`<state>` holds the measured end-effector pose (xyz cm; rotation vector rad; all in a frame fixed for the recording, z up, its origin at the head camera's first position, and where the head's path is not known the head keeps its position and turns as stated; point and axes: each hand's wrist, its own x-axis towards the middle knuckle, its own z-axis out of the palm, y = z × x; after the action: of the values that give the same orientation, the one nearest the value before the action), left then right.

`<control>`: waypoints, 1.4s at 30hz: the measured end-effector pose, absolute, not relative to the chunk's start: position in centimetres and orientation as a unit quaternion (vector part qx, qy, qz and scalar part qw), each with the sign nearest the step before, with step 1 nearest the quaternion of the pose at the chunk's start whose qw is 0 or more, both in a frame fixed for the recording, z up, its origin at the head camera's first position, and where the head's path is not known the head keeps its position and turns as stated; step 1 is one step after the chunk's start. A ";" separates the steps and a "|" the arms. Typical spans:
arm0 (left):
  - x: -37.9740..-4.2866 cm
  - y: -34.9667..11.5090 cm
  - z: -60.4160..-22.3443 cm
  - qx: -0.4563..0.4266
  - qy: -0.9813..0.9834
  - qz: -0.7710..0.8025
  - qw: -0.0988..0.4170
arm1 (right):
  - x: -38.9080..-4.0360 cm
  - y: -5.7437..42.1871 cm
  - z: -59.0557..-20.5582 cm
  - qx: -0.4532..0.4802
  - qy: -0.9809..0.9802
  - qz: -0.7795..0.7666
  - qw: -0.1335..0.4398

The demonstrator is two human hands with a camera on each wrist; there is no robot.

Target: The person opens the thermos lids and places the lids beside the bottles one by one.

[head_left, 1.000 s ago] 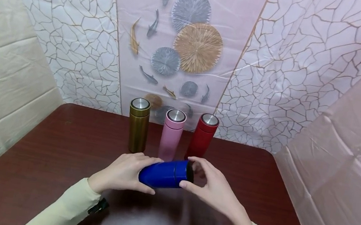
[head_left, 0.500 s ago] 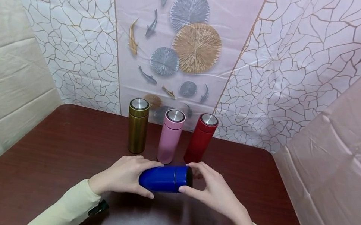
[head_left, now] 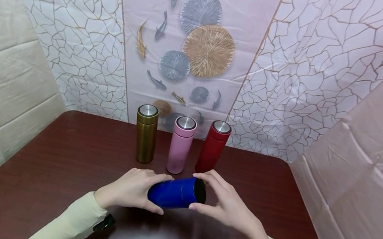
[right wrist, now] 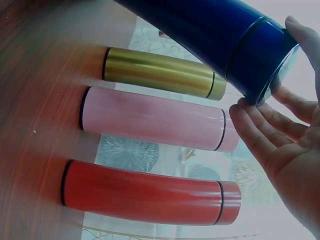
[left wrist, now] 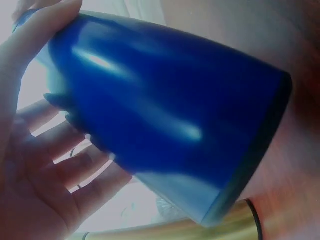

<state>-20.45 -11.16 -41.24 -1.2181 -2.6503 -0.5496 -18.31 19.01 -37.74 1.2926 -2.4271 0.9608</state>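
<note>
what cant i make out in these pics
Head view: base of the glossy blue cylindrical bottle, covered by the left hand.
Left wrist view: much of the shiny gold cylindrical bottle, cut off by the bottom edge.
Right wrist view: the blue bottle's lower end, cut off by the top edge.
All views: bottle contents, hidden by opaque walls.

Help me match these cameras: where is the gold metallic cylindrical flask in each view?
Head: gold metallic cylindrical flask, left of centre, leftmost standing flask.
Left wrist: gold flask, cropped at bottom edge.
Right wrist: gold flask, sideways, upper middle.
Shared landmark: the glossy blue cylindrical flask.
</note>
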 end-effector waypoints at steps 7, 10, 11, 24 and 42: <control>-20.5 -11.4 -40.8 -0.412 -0.888 -0.183 0.091 | -18.0 19.2 -37.3 0.449 -0.823 0.335 0.094; -20.6 -11.5 -40.8 -0.415 -0.887 -0.186 0.080 | -17.9 19.4 -37.2 0.454 -0.822 0.333 0.084; -20.6 -11.6 -40.8 -0.415 -0.887 -0.187 0.077 | -17.8 19.5 -37.1 0.456 -0.822 0.332 0.079; -20.4 -11.5 -40.6 -0.408 -0.887 -0.199 0.090 | -17.5 19.2 -36.7 0.418 -0.851 0.314 0.048; -20.3 -11.7 -40.5 -0.422 -0.875 -0.226 0.075 | -17.5 18.7 -37.7 0.372 -0.859 0.342 0.075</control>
<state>-20.34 -11.73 -40.48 -1.2649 -2.6241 -0.6781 -17.49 18.74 -37.74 1.1166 -2.5772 1.0268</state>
